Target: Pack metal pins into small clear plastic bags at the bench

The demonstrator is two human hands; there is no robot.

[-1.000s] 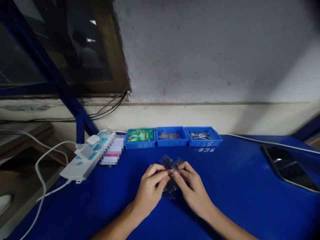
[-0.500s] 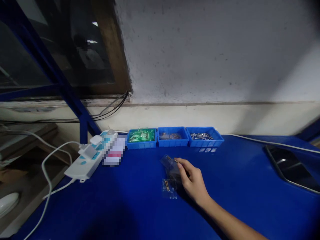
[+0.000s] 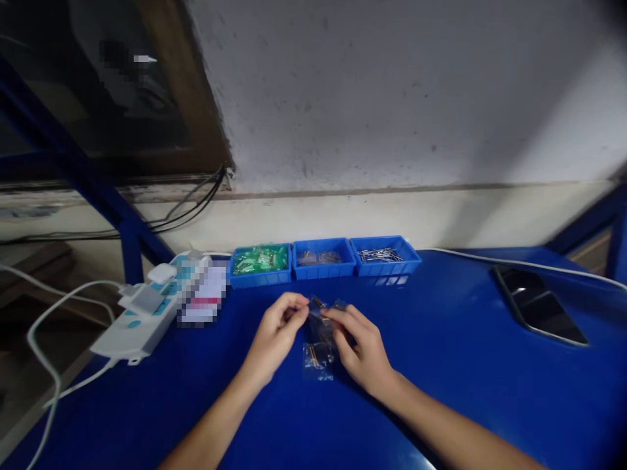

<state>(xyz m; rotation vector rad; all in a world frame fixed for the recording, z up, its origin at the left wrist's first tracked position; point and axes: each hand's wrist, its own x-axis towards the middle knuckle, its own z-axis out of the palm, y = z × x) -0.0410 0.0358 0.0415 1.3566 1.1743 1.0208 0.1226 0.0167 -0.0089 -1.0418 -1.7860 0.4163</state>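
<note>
On the desk (image 3: 441, 365), nearest of the loose pieces, one clear near packet (image 3: 318, 369) lay flat between the two hands, a little to the near side of their fingertips, with two brass-coloured pins (image 3: 314, 356) showing inside it. Just beyond, the left hand (image 3: 274, 334) pinched the left edge of a clear far packet (image 3: 317, 304) between thumb and finger, while the right hand (image 3: 362, 346) had its fingers bent over the same plastic from the right; whether it gripped could not be told. The plastic overlapped there, so the packets at the fingertips could not be counted surely. To the left sat one white power strip (image 3: 130, 336) with at least two white plugs (image 3: 140, 301) in it, and one blurred white card (image 3: 202, 307) beside it; well to the right lay one dark phone (image 3: 539, 303). Farther off, three blue bins (image 3: 326, 271) stood in a row: green packets (image 3: 262, 260) filled the left one, clear packets (image 3: 321, 257) the middle one, and silver pins (image 3: 379, 254) the right one. Behind them rose one wall (image 3: 367, 98).
</note>
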